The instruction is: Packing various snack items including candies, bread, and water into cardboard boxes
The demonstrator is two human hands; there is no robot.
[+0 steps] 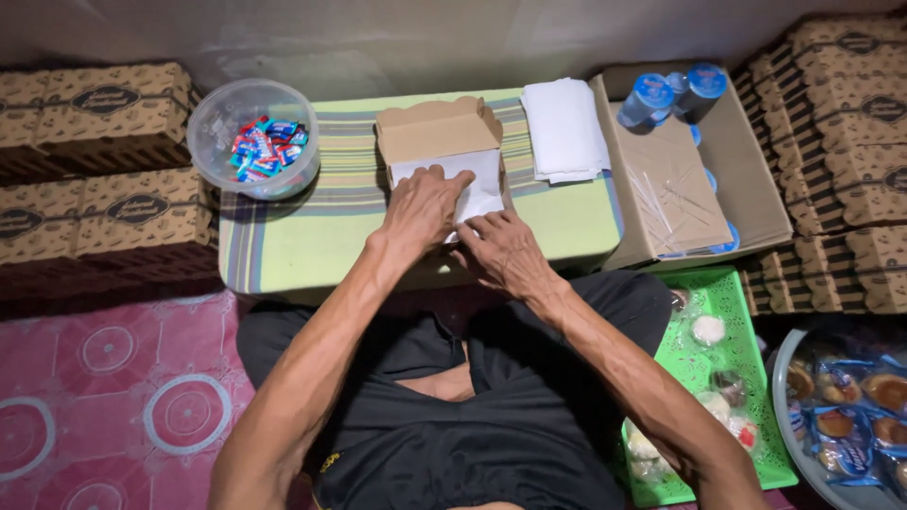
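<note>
Head view, only one camera: person sits cross-legged at a low table covered in a green striped cloth, an open brown cardboard box in the middle with its lid flap standing back. White paper liner already sits inside the box, nothing else visible in it, so judging by that the lining step is about done and filling looks not yet started. Left hand lies flat on the liner, fingers spread and pressing down, palm open, not gripping anything. Right hand is at the near edge of the box touching the liner's front edge, fingers curled, cannot tell whether it pinches the paper or just rests on it. Stack of white paper sheets lies just right of the box, plenty left. Clear plastic bowl of small wrapped candies on the table's left end, untouched. Flat carton tray to the right holds blue-lidded cups and thin straws. Green basket with wrapped snacks by the right knee, a tub of packaged cakes at far right. Closed printed boxes are stacked at both sides, so many appear finished already
</note>
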